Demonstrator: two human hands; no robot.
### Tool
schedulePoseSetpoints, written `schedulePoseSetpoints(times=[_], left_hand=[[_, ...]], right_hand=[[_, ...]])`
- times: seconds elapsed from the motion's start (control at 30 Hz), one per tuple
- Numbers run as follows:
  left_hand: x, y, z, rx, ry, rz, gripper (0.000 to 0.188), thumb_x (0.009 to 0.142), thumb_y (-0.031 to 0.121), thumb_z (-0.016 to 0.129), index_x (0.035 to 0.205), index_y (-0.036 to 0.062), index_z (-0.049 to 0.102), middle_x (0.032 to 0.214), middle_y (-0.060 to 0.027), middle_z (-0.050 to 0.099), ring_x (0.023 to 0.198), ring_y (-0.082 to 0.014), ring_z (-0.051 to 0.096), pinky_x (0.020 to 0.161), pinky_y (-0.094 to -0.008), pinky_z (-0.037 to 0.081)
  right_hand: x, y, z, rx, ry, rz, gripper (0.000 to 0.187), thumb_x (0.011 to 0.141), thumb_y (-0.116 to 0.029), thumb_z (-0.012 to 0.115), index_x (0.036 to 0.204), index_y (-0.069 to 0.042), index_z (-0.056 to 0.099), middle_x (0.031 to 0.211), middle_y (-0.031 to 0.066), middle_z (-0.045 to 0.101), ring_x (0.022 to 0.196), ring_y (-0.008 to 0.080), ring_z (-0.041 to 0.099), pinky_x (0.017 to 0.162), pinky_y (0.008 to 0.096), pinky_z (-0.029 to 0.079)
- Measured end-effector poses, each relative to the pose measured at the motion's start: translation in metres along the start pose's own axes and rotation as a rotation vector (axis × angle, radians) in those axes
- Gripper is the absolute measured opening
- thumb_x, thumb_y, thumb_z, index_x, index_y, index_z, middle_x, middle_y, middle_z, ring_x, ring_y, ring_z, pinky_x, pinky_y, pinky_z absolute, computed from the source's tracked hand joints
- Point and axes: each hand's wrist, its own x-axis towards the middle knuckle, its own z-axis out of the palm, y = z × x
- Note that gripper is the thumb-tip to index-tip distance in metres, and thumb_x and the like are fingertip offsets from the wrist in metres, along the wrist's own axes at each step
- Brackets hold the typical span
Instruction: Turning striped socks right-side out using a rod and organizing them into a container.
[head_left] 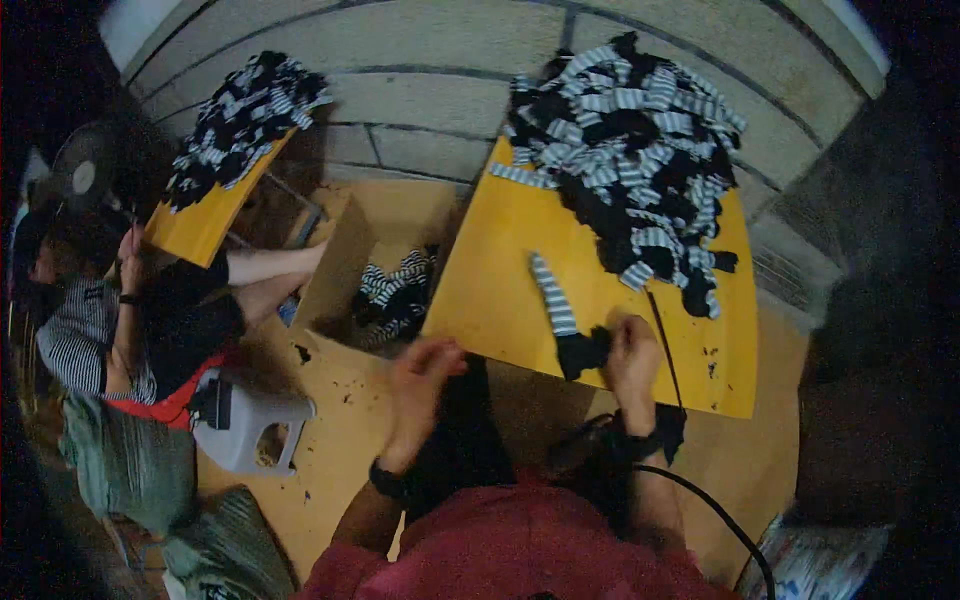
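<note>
A grey-and-white striped knit piece with a black end lies on the yellow tabletop in front of me. It looks like a small sock, though its exact kind is not clear. At its black end is my right hand, fingers closed on the dark cloth. My left hand is raised by the table's left front corner, apart from the piece; motion smears its fingers. A big heap of similar striped and black pieces covers the far part of the table.
Left of the table stands an open cardboard box with striped pieces inside. Further left, another person sits by a second yellow board with its own heap. A grey plastic stool, green sacks and a black cable are near.
</note>
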Motion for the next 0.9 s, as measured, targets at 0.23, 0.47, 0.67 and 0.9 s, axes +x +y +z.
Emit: schedulePoseSetpoints(times=[0.23,0.47,0.67,0.9], left_hand=[[-0.025,-0.011,0.096,0.437,-0.4,0.181,0.053,0.068,0.015,0.077,0.116,0.0088,0.053,0.1,-0.0079,0.058,0.083,-0.0176,0.062,0.074,-0.0288,0.051],[-0.02,-0.047,0.115,0.933,-0.352,0.603,0.031,0.074,0.023,0.065,0.102,0.0124,0.058,0.094,-0.0122,0.056,0.078,-0.0319,0.059,0.061,-0.0419,0.049],[-0.029,-0.057,0.127,0.809,-0.367,0.818,0.017,0.072,0.007,0.06,0.089,0.0049,0.058,0.086,-0.0128,0.051,0.076,-0.0341,0.054,0.065,-0.0407,0.047],[-0.023,-0.063,0.1,0.444,-0.394,0.344,0.021,0.078,0.016,0.065,0.094,0.0025,0.062,0.082,-0.0082,0.064,0.071,-0.0222,0.061,0.06,-0.0333,0.049]], right_hand=[[-0.006,-0.004,-0.013,0.245,0.059,-0.176,0.013,0.081,-0.007,0.054,0.087,0.002,0.058,0.084,0.0203,0.059,0.08,0.0381,0.056,0.07,0.0428,0.045],[-0.026,-0.007,-0.024,0.349,-0.045,-0.299,0.023,0.079,-0.008,0.056,0.1,0.001,0.059,0.101,0.0178,0.059,0.092,0.0361,0.054,0.081,0.0414,0.044],[-0.019,-0.037,-0.022,0.12,-0.08,-0.409,0.032,0.078,-0.015,0.059,0.107,-0.001,0.056,0.103,0.0169,0.058,0.096,0.0349,0.051,0.084,0.0415,0.04],[-0.008,-0.032,-0.009,-0.014,-0.289,-0.426,0.033,0.074,-0.012,0.059,0.105,-0.002,0.057,0.101,0.0173,0.058,0.093,0.0355,0.052,0.083,0.042,0.038]])
